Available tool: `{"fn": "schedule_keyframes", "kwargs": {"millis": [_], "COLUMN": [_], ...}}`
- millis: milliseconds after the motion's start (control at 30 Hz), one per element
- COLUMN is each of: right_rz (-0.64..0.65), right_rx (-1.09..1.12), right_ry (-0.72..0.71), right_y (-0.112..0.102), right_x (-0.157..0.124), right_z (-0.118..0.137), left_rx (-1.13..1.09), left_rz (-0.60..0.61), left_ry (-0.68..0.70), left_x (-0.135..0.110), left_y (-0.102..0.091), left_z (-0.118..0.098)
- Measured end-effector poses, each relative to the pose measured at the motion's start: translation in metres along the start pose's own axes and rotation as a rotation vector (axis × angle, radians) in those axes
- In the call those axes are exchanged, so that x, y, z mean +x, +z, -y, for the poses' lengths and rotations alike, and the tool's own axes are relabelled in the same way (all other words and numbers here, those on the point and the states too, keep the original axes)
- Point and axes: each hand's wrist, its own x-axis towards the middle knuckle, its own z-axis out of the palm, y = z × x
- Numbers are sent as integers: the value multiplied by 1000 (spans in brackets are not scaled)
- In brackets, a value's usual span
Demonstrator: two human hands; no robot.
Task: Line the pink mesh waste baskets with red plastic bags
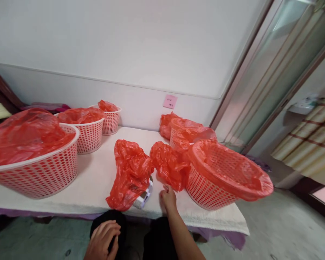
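My left hand (105, 236) lies over my dark-clothed knee, fingers stretched side by side and holding nothing. On the table by its front edge, my right hand (168, 199) rests with loosely curled fingers; I see nothing in them. Just beyond it is a crumpled red plastic bag (170, 164), close to the fingertips. Left of that hand lies another crumpled red plastic bag (131, 169), partly covering a white-and-lilac object (144, 196) whose kind I cannot make out. At the right stands a pink perforated basket (211, 191) with a red bag spread over its rim.
Several more bag-lined baskets stand around: a large one (51, 177) at left, smaller ones (89, 137) behind it. More red bags (195, 133) sit at back right. A pink note (170, 101) sticks to the white wall (124, 43). A white cloth covers the table (94, 180).
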Motion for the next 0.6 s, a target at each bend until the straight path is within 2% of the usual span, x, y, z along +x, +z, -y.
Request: {"fn": "schedule_keyframes", "kwargs": {"millis": [267, 600], "right_rz": [79, 183], "right_rx": [28, 44], "right_ry": [21, -29], "right_y": [-7, -11], "right_x": [5, 5], "right_z": [-15, -24], "left_rx": [4, 3], "left_rz": [85, 134], "left_ry": [-23, -76], "left_x": [2, 9], "left_y": [10, 13], "left_z": [-24, -33]}}
